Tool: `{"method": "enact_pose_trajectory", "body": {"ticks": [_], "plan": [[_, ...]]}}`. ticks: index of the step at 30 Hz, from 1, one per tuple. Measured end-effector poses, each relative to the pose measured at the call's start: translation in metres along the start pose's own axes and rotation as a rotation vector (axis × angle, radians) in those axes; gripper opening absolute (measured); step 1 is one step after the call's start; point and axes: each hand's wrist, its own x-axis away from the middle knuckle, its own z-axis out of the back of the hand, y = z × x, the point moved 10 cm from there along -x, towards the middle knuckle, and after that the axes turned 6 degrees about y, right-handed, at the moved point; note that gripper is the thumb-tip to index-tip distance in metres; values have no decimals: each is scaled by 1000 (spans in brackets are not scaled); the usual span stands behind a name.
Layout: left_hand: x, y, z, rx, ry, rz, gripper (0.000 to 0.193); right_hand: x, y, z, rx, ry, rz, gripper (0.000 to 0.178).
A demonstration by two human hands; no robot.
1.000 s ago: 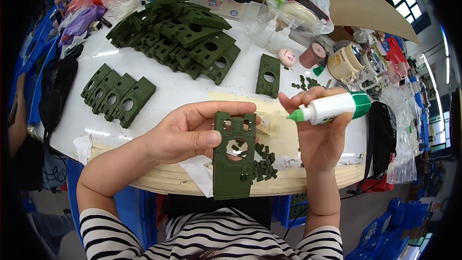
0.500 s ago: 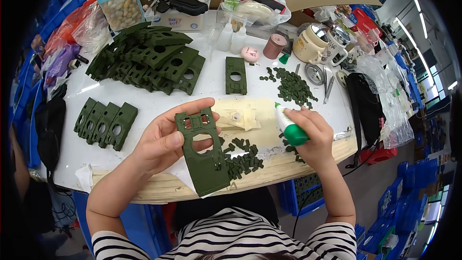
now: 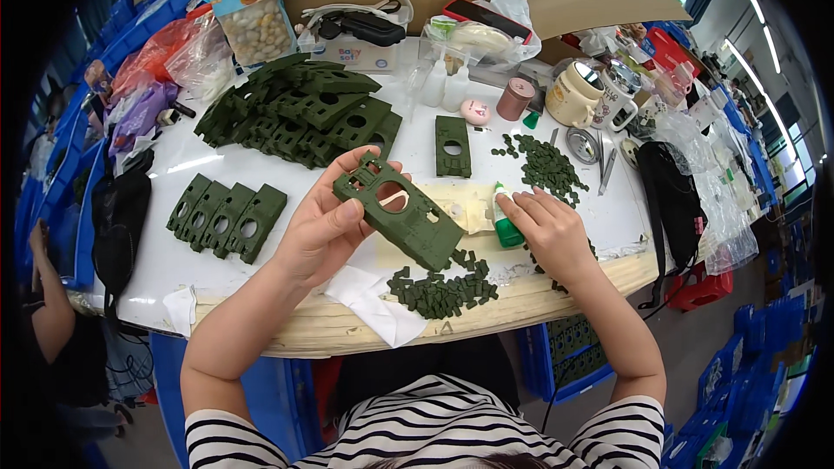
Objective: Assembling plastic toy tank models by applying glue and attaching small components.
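My left hand (image 3: pixel 334 221) grips a dark green plastic tank hull (image 3: pixel 408 221) by one end, tilted above the worktable, its round hole facing up. To the right, my right hand (image 3: pixel 552 230) has its fingers on a small white-and-green squeeze bottle (image 3: pixel 509 231), low over the table beside a cream-coloured fixture (image 3: pixel 469 211). The bottle's narrow tip points away from me. Below the held hull lies a pile of small green plastic pieces (image 3: pixel 445 291). Another group of small pieces (image 3: pixel 552 168) sits farther right. Part of the bottle is hidden by my fingers.
A stack of green hulls (image 3: pixel 295 113) fills the back left. Several more hulls (image 3: pixel 228 219) stand in a row at left, and a single hull (image 3: pixel 453 148) lies at centre. Mugs (image 3: pixel 576 94), tweezers (image 3: pixel 607 171) and a white tissue (image 3: pixel 378 302) are around.
My right hand has lowered the bottle toward the fixture. The hull in my left hand has turned, its near end swinging right. The whole view has shifted slightly.
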Motion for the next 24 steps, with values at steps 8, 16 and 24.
{"method": "enact_pose_trajectory", "body": {"ticks": [8,16,24], "plan": [[6,5,-1,51,0,-13,61,5,12,9,-154,-112,-196,45],[7,9,-7,-79,0,-107,68,-55,-30,49,-927,21,-348,63],[11,14,-15,-77,-48,-89,78,-83,-38,34,-1107,74,-353,49]]}}
